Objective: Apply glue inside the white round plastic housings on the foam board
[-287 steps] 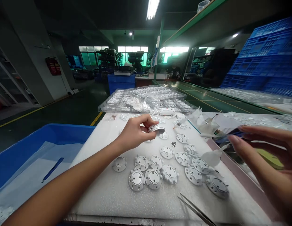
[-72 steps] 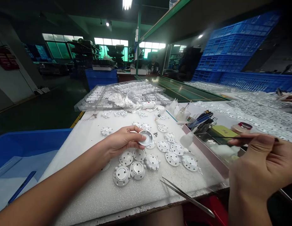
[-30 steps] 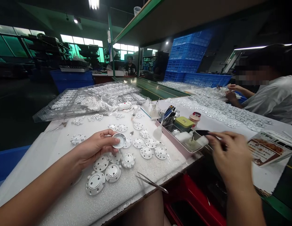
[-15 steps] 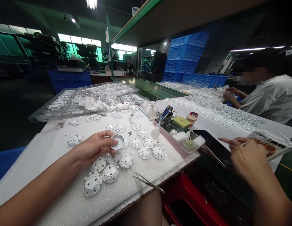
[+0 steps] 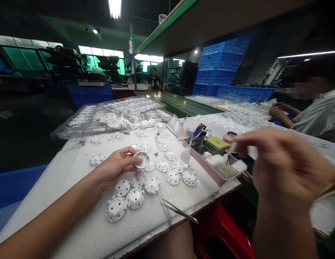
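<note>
The left hand [image 5: 117, 167] had a firm pinch on a round white piece [image 5: 145, 161], thumb inside its hollow face and fingers behind, the gap closed down to the rim's thickness. That piece was held just above the white foam sheet [image 5: 83, 230], hollow side tipped up toward the wearer. The right hand [image 5: 283, 165] hung with bent fingers in front of the pink tray [image 5: 205, 166] and a red-lidded jar [image 5: 229, 137], too blurred to tell how far open it was or whether it held anything. Below the held piece lay similar white discs [image 5: 135, 198], face up, with a small heap of metal bits [image 5: 156, 155] beyond and tweezers [image 5: 179, 211] at the sheet's near edge. The step in hand seemed to be handling a single piece, steadied by the left alone; the next move seemed to call for keeping that rim steady while the right hand cleared the tray.
</note>
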Available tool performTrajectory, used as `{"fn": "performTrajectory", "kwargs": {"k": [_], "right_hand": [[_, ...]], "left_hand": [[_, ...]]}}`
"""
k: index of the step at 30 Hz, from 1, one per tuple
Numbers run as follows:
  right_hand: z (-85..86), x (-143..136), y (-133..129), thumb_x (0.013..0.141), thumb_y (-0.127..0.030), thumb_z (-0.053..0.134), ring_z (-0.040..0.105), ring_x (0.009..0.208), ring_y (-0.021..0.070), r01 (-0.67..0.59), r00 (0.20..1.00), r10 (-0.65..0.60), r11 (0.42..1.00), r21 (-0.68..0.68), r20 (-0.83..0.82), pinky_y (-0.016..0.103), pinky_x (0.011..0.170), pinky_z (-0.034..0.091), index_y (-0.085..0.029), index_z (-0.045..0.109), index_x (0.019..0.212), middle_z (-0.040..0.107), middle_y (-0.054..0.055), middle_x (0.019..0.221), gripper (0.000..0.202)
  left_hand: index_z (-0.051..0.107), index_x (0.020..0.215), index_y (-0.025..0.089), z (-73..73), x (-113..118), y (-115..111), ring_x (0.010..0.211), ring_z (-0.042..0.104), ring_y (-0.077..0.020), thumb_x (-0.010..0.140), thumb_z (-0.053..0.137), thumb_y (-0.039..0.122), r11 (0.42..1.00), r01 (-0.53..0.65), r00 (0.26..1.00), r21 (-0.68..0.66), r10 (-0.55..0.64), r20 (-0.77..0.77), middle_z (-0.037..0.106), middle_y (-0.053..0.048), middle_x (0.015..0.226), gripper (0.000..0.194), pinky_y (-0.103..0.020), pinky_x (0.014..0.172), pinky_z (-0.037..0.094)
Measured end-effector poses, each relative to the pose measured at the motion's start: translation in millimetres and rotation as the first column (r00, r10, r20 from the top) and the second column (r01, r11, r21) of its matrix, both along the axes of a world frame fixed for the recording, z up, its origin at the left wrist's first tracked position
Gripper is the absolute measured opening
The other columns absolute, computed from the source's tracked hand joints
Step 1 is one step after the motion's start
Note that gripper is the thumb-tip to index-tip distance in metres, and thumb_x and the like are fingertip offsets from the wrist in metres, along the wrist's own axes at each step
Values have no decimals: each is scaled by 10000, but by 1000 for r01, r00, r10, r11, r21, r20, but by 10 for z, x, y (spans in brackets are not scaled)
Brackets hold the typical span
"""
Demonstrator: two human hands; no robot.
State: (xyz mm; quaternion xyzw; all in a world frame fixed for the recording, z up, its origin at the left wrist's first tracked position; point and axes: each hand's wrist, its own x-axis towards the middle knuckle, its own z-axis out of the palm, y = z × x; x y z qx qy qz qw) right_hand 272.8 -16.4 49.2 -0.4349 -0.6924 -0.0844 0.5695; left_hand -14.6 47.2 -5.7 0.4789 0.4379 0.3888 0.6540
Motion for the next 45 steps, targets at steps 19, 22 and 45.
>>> {"fn": "performTrajectory", "kwargs": {"k": [19,22,45], "right_hand": [[-408,-1150,997,763,-220,518,602,651,146,-428,805,573,381,-819,-154,229,558,415,-155,542,884,628,18,687,139],[-441,-1134,973,735,-203,521,552,620,131,-416,832,544,482,-771,-109,227,547,371,-169,544,832,598,0,686,105],[-621,-1145,979,806,-94,454,502,693,138,-394,859,500,785,-479,112,253,614,357,-171,487,830,561,21,808,88]], "left_hand": [[575,1038,196,53,-174,76,828,625,-170,681,751,286,889,39,954,456,103,-283,578,-54,951,408,-286,702,506],[402,1336,270,199,-281,144,1074,558,-225,645,786,290,896,211,934,390,-67,-351,544,-109,1166,791,-308,815,495],[671,806,116,80,63,1298,679,599,-140,814,612,254,843,129,667,522,316,-675,664,-59,774,150,-301,698,495]]}}
